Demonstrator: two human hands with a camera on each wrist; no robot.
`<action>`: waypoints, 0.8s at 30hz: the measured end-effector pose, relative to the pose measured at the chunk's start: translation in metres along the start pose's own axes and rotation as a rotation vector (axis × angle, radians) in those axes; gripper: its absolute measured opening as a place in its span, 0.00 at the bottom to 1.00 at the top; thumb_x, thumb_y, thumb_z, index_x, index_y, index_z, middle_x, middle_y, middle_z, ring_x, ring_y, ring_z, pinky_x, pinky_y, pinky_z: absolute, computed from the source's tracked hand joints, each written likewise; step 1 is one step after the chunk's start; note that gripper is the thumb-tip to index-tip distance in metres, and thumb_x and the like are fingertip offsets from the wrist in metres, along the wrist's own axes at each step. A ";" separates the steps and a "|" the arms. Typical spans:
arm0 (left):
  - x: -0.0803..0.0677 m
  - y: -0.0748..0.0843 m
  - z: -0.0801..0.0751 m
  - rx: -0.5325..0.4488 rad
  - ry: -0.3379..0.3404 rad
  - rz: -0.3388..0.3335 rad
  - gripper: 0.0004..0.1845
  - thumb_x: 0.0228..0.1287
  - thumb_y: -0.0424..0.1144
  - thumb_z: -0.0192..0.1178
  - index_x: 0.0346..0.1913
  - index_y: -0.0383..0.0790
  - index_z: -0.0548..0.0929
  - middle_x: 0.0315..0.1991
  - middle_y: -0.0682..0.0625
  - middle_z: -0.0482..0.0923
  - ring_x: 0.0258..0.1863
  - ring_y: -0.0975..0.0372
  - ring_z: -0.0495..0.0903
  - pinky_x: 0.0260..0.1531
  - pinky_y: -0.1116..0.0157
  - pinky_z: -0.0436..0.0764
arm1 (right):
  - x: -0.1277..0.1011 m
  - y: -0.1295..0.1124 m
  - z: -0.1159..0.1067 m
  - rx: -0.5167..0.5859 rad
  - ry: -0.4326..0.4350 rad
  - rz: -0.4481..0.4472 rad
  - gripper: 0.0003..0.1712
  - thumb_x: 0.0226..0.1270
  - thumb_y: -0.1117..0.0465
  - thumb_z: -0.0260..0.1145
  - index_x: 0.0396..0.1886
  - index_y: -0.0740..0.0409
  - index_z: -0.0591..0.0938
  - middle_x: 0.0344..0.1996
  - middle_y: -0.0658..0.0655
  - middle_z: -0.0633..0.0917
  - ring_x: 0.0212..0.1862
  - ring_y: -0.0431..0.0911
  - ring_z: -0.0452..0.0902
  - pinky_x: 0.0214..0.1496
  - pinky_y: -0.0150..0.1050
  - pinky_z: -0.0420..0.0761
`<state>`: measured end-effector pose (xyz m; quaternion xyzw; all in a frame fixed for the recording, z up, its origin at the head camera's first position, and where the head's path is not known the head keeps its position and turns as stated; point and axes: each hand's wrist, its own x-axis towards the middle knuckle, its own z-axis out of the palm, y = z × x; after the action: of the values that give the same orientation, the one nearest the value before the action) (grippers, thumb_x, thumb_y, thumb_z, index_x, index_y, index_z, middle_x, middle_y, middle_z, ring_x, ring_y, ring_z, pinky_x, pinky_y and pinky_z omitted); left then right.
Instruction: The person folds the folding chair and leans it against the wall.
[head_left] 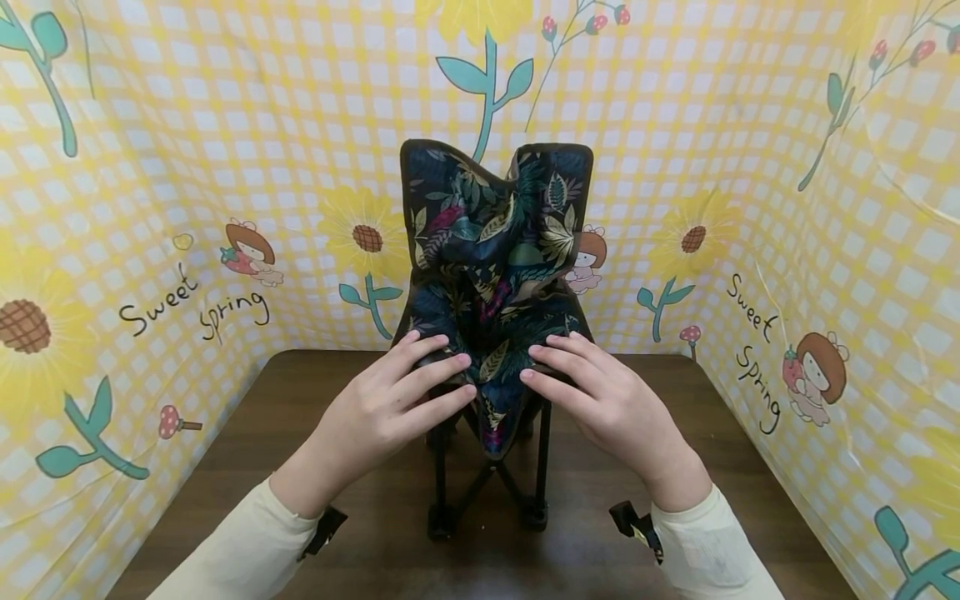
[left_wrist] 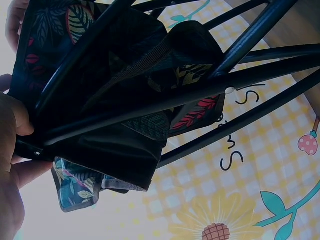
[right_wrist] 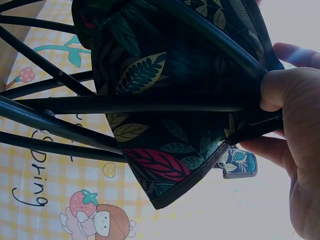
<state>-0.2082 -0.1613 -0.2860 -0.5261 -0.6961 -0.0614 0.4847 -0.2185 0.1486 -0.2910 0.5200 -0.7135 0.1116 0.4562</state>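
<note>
A small folding chair (head_left: pixel 457 212) with dark leaf-print fabric stands partly folded, its backrest creased down the middle and its seat (head_left: pixel 493 367) sagging between the front corners. My left hand (head_left: pixel 386 404) grips the seat's left front corner, fingers spread over the top. Across from it, my right hand (head_left: pixel 618 408) grips the right front corner the same way. From below, the left wrist view has the thumb (left_wrist: pixel 22 119) at the corner where black tubes (left_wrist: pixel 150 107) meet. In the right wrist view the other thumb (right_wrist: pixel 274 92) presses beside the tube end.
The chair's crossed black legs (head_left: pixel 491 475) stand on a brown wooden table (head_left: pixel 300 433). Yellow checked cloth (head_left: pixel 315 100) with sunflowers hangs behind and on both sides, close to the table's edges. A black strap (head_left: pixel 322 533) hangs at the left cuff, another (head_left: pixel 637 529) at the right.
</note>
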 end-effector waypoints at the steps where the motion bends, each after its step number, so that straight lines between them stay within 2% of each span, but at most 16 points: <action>1: 0.000 0.000 0.000 0.000 0.001 0.000 0.18 0.79 0.27 0.50 0.59 0.43 0.86 0.60 0.43 0.83 0.60 0.44 0.81 0.57 0.42 0.82 | 0.000 0.000 0.000 0.002 -0.001 0.001 0.20 0.83 0.68 0.50 0.62 0.56 0.84 0.59 0.61 0.84 0.60 0.59 0.82 0.62 0.59 0.81; 6: 0.001 0.000 0.000 -0.003 0.002 0.001 0.18 0.79 0.27 0.50 0.59 0.43 0.86 0.60 0.42 0.83 0.60 0.43 0.81 0.55 0.41 0.83 | 0.001 0.000 0.000 0.003 -0.006 0.005 0.20 0.83 0.68 0.49 0.62 0.56 0.84 0.60 0.61 0.84 0.60 0.59 0.81 0.62 0.59 0.81; 13: 0.002 0.001 0.001 0.008 -0.004 0.004 0.18 0.79 0.26 0.50 0.60 0.43 0.85 0.61 0.43 0.82 0.60 0.44 0.81 0.58 0.43 0.81 | 0.002 0.000 -0.001 0.004 -0.001 0.004 0.20 0.83 0.68 0.49 0.61 0.57 0.84 0.60 0.62 0.84 0.60 0.59 0.82 0.62 0.58 0.81; 24: 0.006 0.002 0.002 0.013 0.001 0.006 0.19 0.79 0.26 0.49 0.60 0.44 0.85 0.61 0.43 0.82 0.59 0.43 0.82 0.55 0.42 0.83 | 0.001 0.002 -0.001 -0.003 0.010 0.001 0.20 0.83 0.69 0.50 0.61 0.57 0.84 0.60 0.62 0.84 0.60 0.60 0.81 0.63 0.58 0.81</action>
<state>-0.2073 -0.1553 -0.2832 -0.5251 -0.6947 -0.0557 0.4885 -0.2199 0.1494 -0.2890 0.5183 -0.7118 0.1133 0.4603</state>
